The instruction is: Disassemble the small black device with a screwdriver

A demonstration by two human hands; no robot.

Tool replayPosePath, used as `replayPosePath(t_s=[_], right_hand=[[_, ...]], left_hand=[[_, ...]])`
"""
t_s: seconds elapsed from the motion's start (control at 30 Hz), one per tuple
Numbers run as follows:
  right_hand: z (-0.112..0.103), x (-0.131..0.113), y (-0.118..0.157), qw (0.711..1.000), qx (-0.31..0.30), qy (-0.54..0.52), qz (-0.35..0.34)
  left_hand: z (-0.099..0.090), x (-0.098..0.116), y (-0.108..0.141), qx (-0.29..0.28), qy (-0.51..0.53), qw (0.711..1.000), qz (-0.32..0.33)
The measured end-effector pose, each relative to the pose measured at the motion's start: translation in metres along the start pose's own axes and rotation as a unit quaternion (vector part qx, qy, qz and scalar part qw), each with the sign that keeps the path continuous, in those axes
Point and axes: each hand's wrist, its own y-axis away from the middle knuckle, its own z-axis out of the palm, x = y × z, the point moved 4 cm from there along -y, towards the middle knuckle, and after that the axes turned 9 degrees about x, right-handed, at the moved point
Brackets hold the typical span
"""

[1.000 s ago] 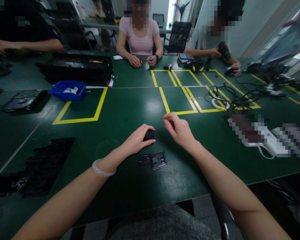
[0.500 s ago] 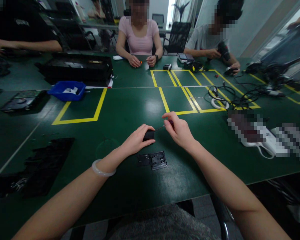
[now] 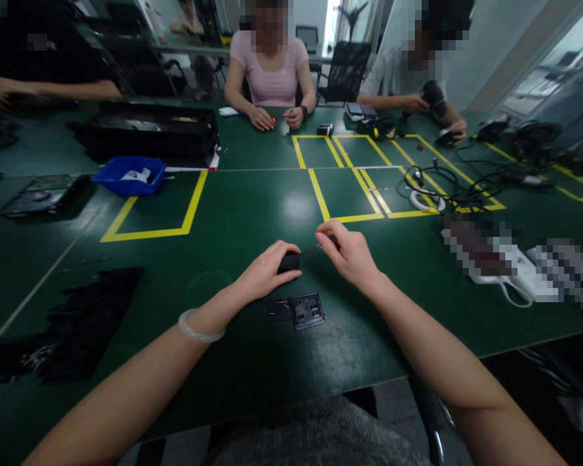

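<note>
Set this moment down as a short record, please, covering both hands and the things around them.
left hand: holds a small black box-shaped block
right hand: holds a thin-shafted, dark-handled tool angled to the block; tip contact unclear
between forearms: two flat black plastic pieces, side by side
farther left: blue plastic tray with white pieces inside
surface: green tabletop with yellow tape outlines

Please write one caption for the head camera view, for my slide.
Left hand grips a black block while right hand holds a screwdriver to it over a green table.
</note>
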Motion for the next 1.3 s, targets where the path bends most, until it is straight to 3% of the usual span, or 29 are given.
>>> replayPosePath(t_s=[1.3], right_hand=[[0.0012,0.0012,0.0021,0.999,0.041,-0.006,-0.023]], left_hand=[[-0.0016,0.0002,0.0008,-0.005,-0.001,1.000,0.000]])
